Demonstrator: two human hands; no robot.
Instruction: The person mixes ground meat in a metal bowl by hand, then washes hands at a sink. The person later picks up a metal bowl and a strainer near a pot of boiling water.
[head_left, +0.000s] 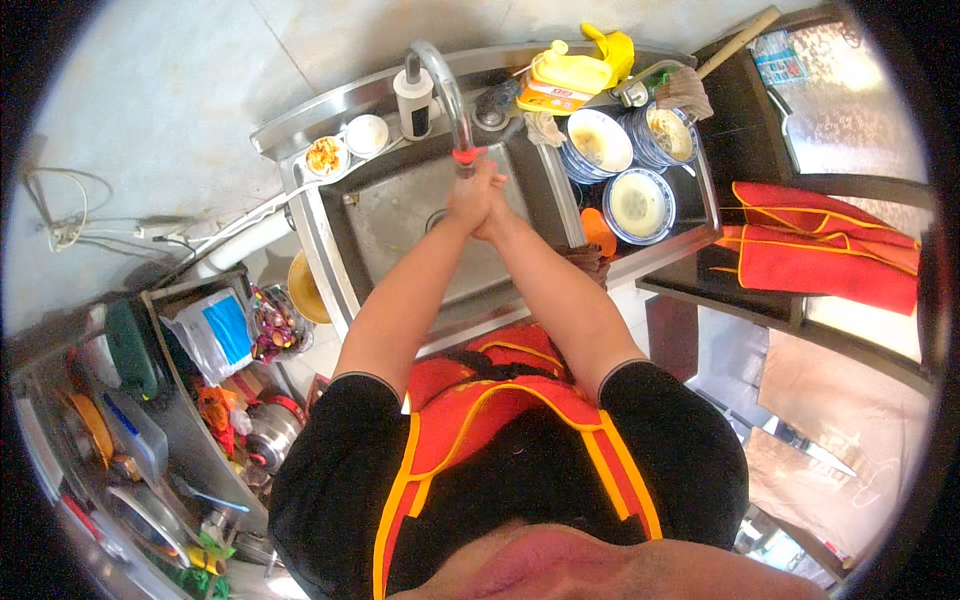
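My left hand (468, 201) and my right hand (492, 217) are pressed together below the mouth of a curved metal faucet (444, 66) with a red collar. My left hand overlaps my right, and some fingers point up towards the spout. Blur and overlap hide the palms, so whether anything lies between them is unclear. Both hands are above a stainless steel sink basin (397, 202), whose drain (436, 220) shows just left of my wrists. Whether water is running cannot be made out.
Right of the basin are stacked blue-and-white bowls (598, 142), another bowl (639, 205), an orange object (598, 231) and a yellow jug (562, 79). Two small bowls (366, 136) and a white dispenser bottle (414, 105) line the back rim. Red aprons (825, 259) hang at right.
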